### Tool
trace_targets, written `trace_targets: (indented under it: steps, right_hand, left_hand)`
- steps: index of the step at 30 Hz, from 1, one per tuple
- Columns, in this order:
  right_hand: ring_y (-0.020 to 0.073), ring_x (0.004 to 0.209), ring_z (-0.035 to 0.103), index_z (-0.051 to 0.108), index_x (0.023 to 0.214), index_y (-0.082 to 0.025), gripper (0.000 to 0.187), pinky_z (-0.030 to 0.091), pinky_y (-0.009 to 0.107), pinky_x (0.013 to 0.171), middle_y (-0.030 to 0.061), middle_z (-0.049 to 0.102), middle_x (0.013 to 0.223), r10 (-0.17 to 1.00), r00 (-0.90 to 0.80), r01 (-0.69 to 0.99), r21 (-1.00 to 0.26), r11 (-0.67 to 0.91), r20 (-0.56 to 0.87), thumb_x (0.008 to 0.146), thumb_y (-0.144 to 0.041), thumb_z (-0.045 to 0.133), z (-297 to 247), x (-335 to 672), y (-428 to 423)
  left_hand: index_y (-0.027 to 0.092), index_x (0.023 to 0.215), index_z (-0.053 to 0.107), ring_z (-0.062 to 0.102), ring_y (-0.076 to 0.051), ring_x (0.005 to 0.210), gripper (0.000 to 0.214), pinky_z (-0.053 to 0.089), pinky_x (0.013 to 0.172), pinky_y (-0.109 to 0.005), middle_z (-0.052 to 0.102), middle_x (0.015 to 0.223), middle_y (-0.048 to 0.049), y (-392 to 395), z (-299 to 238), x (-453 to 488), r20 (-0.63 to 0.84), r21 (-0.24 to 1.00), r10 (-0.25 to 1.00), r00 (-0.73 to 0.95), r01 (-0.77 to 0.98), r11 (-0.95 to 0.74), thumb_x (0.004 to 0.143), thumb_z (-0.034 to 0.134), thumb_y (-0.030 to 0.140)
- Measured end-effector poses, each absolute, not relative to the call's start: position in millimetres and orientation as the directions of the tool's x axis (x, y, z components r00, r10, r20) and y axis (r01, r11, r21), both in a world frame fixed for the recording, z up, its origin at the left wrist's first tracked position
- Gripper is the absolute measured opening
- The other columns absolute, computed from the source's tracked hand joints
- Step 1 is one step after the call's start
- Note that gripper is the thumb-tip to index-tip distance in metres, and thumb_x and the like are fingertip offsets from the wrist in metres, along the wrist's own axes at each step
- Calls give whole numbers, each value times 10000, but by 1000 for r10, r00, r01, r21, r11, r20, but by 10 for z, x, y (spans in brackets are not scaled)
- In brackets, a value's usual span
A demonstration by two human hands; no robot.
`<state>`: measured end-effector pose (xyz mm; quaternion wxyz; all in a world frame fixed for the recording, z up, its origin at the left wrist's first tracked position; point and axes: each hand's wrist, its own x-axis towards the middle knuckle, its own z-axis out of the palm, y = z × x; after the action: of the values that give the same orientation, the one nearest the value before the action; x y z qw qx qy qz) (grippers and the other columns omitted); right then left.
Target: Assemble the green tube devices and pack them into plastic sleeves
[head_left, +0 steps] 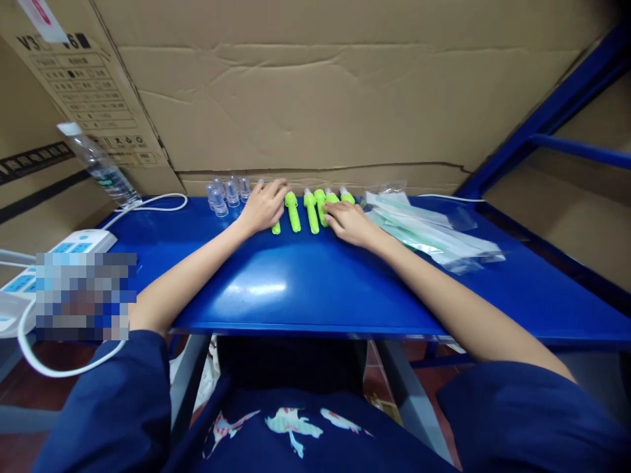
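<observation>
Several lime-green pen-shaped tubes with clear tips lie in a row at the back of the blue table; one green tube is in full view between my hands. My left hand, fingers bent together, closes over a tube at the row's left end, whose lower tip pokes out below. My right hand bends its fingers onto another tube and partly covers the ones at the right end. Its exact grip is partly hidden. Several clear plastic caps stand left of my left hand.
Flat clear-and-white plastic packets lie in a pile on the right of the blue table. A water bottle leans at the back left, near a white power strip and its cable. Cardboard walls the back.
</observation>
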<state>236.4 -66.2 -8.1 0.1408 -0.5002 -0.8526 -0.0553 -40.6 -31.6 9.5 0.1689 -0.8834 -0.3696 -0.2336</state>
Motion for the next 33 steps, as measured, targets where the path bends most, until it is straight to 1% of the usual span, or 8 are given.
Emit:
trace_targets:
  steps: [3,6,9,12,14,18,26,33]
  right_hand:
    - [344,1480,497,577,1485,-47,522,382,535,1189,197,530,1578,836,-499,851,-55,523,229,1087,-308,362,-149,2305,-689]
    - [353,1392,578,663,1373,-84,458,385,569,1151,195,609,1503,825,-527,839,-33,544,207,1095,-307,376,-106,2289,-742]
    - [350,1151,703,760,1104,-116,432,419,564,1083,183,759,1235,822,-531,842,21,539,205,1100,-299,369,32,2278,-821]
    - [331,964,736,760,938,-106,473,473,505,1005,184,785,989,838,-498,866,67,496,223,1101,-282,352,164,2247,-903]
    - [331,964,735,757,986,-91,453,496,476,975,194,776,998,845,-469,881,71,467,256,1095,-259,351,194,2227,-938]
    - [349,1091,712,710,1263,-78,376,514,462,980,219,729,1189,850,-438,895,56,442,292,1061,-234,434,126,2214,-938]
    - [349,1023,734,729,1104,-106,387,520,451,933,202,758,1074,907,-383,924,89,373,176,1076,-255,373,186,2197,-971]
    - [419,1147,702,558,1419,-51,486,497,494,1006,247,739,1196,926,-308,951,61,302,220,1042,-349,487,43,2157,-933]
  left_hand:
    - [61,1499,510,510,-403,1420,582,397,1109,-547,478,1580,-280,-46,139,-502,551,-47,698,456,853,-520,925,443,126]
    - [43,1509,500,488,-426,1432,596,373,1128,-576,483,1565,-294,178,107,-608,541,-1,767,346,912,-411,923,441,134]
    - [79,1480,548,512,-419,1414,548,319,1167,-596,537,1518,-272,300,46,-677,534,30,781,324,916,-401,953,419,156]
    - [72,1421,600,539,-426,1384,511,290,1177,-621,593,1438,-276,337,25,-700,527,30,795,301,928,-371,965,387,157]
    - [61,1388,619,547,-431,1372,504,291,1169,-635,611,1403,-283,337,40,-703,509,8,808,296,938,-348,953,376,134]
    - [74,1380,622,552,-426,1360,505,281,1169,-659,620,1390,-279,335,82,-700,497,-12,817,293,943,-332,938,382,116]
    - [29,1448,538,573,-417,1309,516,278,1162,-650,664,1323,-284,377,83,-625,492,-26,823,283,950,-311,981,413,211]
    - [118,1387,599,536,-386,1396,416,359,1171,-565,621,1402,-233,289,204,-669,514,25,798,316,924,-382,1036,428,261]
